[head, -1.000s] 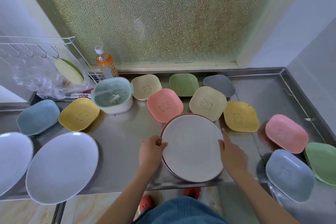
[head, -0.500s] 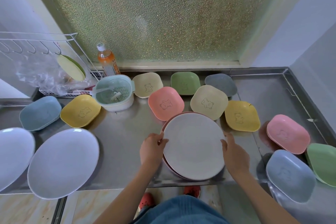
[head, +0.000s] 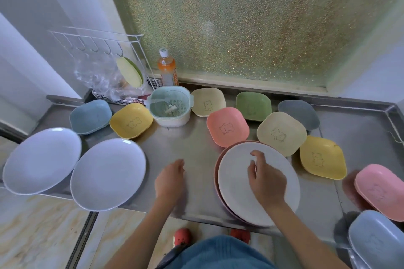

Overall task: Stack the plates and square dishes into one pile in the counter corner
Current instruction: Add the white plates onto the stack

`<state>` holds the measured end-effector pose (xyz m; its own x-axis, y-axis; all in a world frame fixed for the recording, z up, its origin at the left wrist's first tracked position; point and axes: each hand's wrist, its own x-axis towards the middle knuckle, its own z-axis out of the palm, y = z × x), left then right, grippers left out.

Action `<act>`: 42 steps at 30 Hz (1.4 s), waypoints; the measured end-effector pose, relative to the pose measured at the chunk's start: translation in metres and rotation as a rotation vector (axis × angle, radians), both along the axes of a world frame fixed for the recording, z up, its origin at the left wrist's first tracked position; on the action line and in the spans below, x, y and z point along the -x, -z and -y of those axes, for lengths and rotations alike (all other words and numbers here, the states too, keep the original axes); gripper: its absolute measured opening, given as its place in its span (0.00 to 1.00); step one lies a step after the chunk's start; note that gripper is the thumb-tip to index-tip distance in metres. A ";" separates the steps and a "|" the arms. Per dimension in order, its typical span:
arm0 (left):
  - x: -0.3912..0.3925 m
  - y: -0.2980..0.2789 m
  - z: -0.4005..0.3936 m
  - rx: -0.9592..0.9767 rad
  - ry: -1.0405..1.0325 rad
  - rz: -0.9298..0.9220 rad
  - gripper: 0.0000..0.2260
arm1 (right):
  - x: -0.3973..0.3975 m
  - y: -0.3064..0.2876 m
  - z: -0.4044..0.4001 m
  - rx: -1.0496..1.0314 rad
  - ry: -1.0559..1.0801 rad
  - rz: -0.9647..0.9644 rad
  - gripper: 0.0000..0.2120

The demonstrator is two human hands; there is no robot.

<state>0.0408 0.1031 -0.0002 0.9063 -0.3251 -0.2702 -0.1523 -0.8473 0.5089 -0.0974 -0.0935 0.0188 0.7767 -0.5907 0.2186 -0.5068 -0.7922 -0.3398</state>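
Fingers loose on both — my left hand (head: 170,178) hovered over bare counter (head: 192,137), my right hand (head: 265,178) above the stacked plates (head: 236,181) at the near edge. Next, I judged, came gathering the white plates (head: 108,173) left — pile hardly begun.

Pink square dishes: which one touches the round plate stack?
The pink square dish behind the plate stack, its front edge meeting the stack's rim; the other pink dish sits apart at right.

View: one head-worn wide-angle camera, no second view.
Position: above the near edge of the steel desk (head: 192,137), close over it.
Facing: forward and down, toward the frosted window (head: 251,22) behind the desk.
Coverage: desk from left plates to right corner; floor (head: 39,231) below.
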 end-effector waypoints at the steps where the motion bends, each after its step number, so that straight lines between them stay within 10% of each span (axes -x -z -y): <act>1: -0.004 0.003 -0.015 -0.048 -0.017 0.037 0.15 | -0.016 -0.004 -0.011 0.014 -0.074 0.024 0.14; 15: -0.018 0.040 -0.132 -0.264 0.060 0.025 0.25 | -0.088 0.022 -0.128 -0.427 -0.454 -0.248 0.13; 23: -0.006 0.032 -0.122 -0.243 0.472 0.012 0.24 | -0.103 0.066 -0.160 -0.977 0.013 -0.306 0.27; 28: -0.011 0.022 -0.118 -0.179 0.655 -0.065 0.23 | -0.106 0.073 -0.160 -1.358 0.302 -0.071 0.14; 42: -0.052 -0.017 -0.043 0.536 -0.064 0.022 0.14 | -0.014 -0.011 -0.058 -1.016 0.404 0.276 0.21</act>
<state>0.0932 0.1464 0.0169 0.9321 -0.3567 -0.0624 -0.1244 -0.4774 0.8699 -0.0838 -0.0357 0.0293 0.4879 -0.7896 -0.3722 -0.4709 0.1209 -0.8738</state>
